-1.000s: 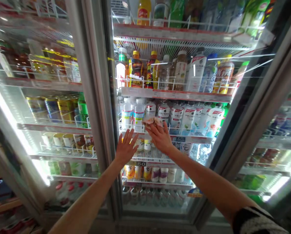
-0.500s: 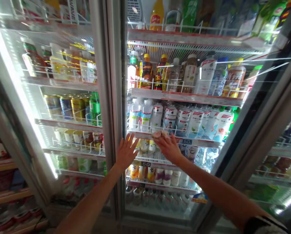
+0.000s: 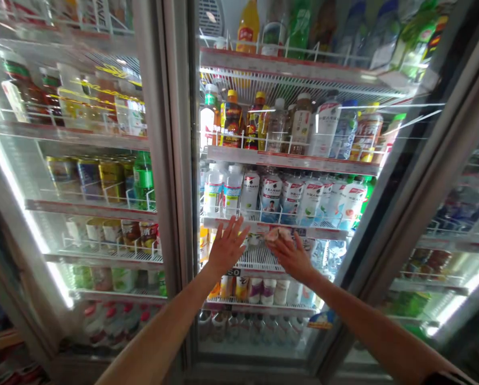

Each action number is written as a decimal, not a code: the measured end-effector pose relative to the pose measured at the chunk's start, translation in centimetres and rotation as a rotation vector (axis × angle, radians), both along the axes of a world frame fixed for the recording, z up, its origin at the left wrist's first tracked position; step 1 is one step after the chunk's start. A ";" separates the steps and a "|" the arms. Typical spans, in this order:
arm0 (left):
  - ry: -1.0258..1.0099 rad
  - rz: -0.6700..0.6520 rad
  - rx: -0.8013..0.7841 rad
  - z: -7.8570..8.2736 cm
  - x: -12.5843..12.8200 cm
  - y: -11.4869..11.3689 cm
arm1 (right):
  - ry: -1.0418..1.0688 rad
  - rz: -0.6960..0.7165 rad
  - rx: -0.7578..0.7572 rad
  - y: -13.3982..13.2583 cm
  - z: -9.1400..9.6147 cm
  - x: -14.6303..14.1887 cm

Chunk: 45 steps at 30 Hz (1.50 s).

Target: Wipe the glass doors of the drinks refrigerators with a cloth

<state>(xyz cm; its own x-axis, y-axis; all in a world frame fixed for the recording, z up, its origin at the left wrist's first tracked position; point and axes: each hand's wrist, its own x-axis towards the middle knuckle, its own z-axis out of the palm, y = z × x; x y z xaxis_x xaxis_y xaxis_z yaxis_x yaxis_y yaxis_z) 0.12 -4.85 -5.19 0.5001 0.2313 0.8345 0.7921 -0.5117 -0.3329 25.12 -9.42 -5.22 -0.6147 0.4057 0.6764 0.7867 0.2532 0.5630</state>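
Observation:
My left hand (image 3: 226, 248) is spread, fingers apart, at the glass door (image 3: 255, 339) of a drinks fridge; whether the palm presses on the glass I cannot tell. To its right, my right hand (image 3: 293, 259) has its fingers over a crumpled, pinkish-white cloth (image 3: 278, 235), held at the glass. Behind the hands, white-labelled bottles (image 3: 291, 198) line a wire-fronted shelf. A lower shelf bears small bottles and cartons (image 3: 261, 291), and parts of the shelf between are hidden by my hands and arms.
Thick metal door frames (image 3: 179, 160) stand left of my hands, and a dark slanted frame (image 3: 384, 235) runs on the right. Behind the left door are cans (image 3: 111, 179) and more bottles (image 3: 22, 85). Bottles with red caps (image 3: 111, 321) stand low on the left.
My left hand has shifted right, away from the door frame and over the glass. My right hand has moved slightly right and down with the cloth. The view has turned a little.

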 end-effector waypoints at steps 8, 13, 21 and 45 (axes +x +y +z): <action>0.024 -0.063 0.036 0.5 3.9 0.5 | 0.275 -0.198 0.144 0.3 5.0 3.5; 0.005 -0.061 0.019 0.3 5.5 0.7 | 0.149 -0.132 0.062 -0.8 0.8 3.7; -0.006 -0.097 -0.005 0.0 5.0 1.3 | 0.359 -0.189 0.196 0.2 4.7 5.8; -0.269 -0.368 -0.053 4.0 6.3 -1.4 | 0.287 0.149 0.152 2.7 5.9 -0.7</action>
